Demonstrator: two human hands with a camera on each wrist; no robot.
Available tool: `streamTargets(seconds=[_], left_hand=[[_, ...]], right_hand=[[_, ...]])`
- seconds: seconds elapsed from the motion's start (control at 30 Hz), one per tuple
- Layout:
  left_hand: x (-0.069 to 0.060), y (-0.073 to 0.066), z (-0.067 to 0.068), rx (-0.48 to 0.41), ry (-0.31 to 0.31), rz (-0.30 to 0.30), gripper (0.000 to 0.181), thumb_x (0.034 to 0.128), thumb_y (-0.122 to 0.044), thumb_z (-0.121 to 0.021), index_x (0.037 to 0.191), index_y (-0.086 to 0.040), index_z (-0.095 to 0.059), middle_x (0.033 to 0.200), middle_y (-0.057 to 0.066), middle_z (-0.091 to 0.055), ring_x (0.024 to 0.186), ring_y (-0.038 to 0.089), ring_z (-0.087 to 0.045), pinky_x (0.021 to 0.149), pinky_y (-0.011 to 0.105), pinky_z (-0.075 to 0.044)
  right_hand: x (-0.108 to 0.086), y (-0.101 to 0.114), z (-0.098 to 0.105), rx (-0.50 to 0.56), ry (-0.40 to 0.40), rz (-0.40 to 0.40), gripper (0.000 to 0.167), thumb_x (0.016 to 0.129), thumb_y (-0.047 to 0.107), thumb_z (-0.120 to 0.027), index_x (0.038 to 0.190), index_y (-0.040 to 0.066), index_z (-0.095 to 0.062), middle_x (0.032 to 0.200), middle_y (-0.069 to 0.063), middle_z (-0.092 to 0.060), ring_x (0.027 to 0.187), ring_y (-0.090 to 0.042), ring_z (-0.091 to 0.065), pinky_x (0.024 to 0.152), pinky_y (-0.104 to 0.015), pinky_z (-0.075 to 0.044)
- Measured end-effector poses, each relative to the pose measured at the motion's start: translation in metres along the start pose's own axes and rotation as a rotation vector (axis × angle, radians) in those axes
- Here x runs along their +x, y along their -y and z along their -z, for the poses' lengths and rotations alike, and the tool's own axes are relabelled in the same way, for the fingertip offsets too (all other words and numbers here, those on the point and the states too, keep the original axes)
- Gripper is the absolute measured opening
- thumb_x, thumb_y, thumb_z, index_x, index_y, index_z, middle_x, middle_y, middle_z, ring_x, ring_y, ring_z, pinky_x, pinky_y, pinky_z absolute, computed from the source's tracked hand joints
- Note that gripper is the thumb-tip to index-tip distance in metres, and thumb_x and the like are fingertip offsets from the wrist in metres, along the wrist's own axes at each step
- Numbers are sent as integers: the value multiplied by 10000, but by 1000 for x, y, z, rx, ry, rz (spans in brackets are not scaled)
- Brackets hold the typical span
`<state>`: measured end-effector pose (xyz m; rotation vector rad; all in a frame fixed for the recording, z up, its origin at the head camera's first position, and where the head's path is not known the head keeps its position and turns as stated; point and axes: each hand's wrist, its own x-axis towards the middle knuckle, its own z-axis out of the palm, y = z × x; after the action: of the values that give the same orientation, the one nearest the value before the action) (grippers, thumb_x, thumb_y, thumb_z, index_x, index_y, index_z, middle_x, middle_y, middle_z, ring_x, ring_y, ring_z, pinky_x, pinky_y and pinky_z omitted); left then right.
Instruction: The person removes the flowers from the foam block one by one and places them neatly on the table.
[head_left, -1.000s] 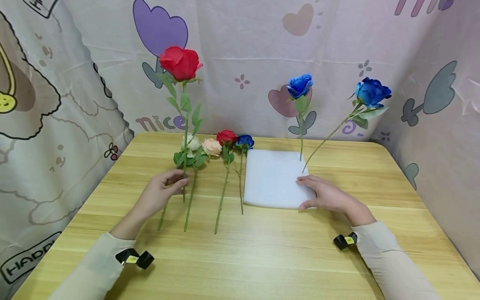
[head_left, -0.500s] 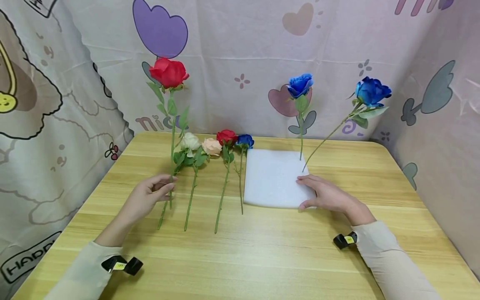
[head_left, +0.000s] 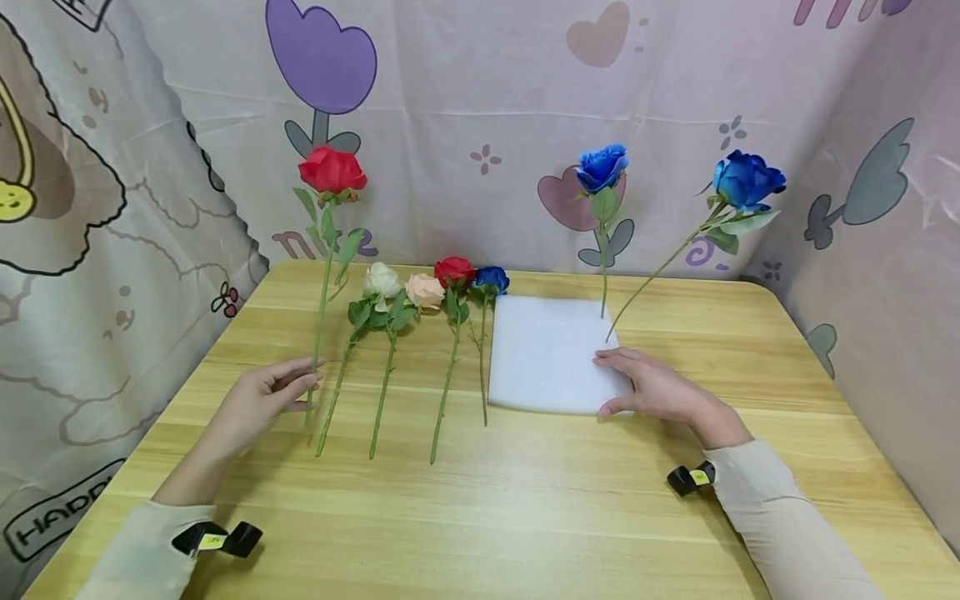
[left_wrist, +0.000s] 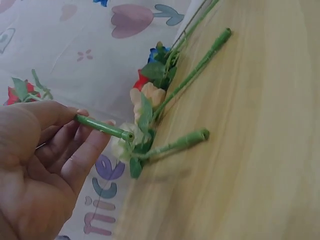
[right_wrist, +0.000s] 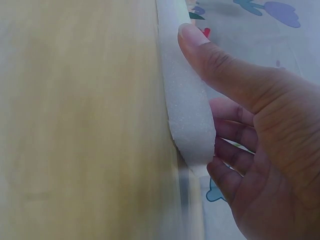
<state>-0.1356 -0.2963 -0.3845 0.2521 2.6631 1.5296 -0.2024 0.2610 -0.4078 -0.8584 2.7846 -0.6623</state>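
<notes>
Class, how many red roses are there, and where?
2: one red rose is in the left hand; another red rose lies on the table beside the peach rose.

The foam block (head_left: 551, 354) looks matt, the wood-grain table (head_left: 480, 517) smooth.

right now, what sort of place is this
Probably an indoor corner set up for craft work or filming: printed cloth hangs behind and on both sides of a table, with roses and a white pad at hand.
</notes>
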Motion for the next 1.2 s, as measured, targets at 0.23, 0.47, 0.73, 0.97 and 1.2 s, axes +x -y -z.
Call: streamTargets(seconds=[0.23,0.47,0.73,0.97,1.2], left_hand=[[-8,9,7,35,22,26,499,1027,-241,-539,1363,123,-472,1283,295,-562,1027,273,-655,765,290,-586],[-17,15,15,20,73,21,430,1033,-180,-524,1345,114,-490,1310,293,-543,1024,192,-652,767,311,-589],[-23,20,19,-37,92,97,462,1027,-153,-534,1375,136,-440,1265,337,-515,959,218,-657,769,336,-592],[-25,27,28,-85,130,168,546,1028,-205,-538,1410,148,-372,1318,369,-432,931,255,-671,797,334,-583],[-26,34,31,-135,203,242,578,1026,-190,-541,1413,179,-322,1252,333,-474,946,255,-651,820,336,-577]], right_hand=[[0,0,1,-5,8,-8,919,740,529,-790,1413,-16,-483,1472,-174,-436,1380,-416,-319,1123,-559,-272],[0,1,1,-4,7,-8,913,741,516,-796,1411,-19,-483,1472,-178,-434,1379,-421,-319,1122,-561,-272],[0,1,0,1,9,-11,916,741,519,-795,1415,-15,-480,1476,-174,-430,1380,-414,-319,1123,-558,-272],[0,0,0,4,16,-23,924,743,528,-789,1425,-8,-471,1484,-176,-419,1383,-413,-315,1124,-560,-270],[0,1,1,-2,5,-18,917,739,520,-797,1418,-9,-480,1475,-178,-430,1375,-417,-327,1118,-564,-279]])
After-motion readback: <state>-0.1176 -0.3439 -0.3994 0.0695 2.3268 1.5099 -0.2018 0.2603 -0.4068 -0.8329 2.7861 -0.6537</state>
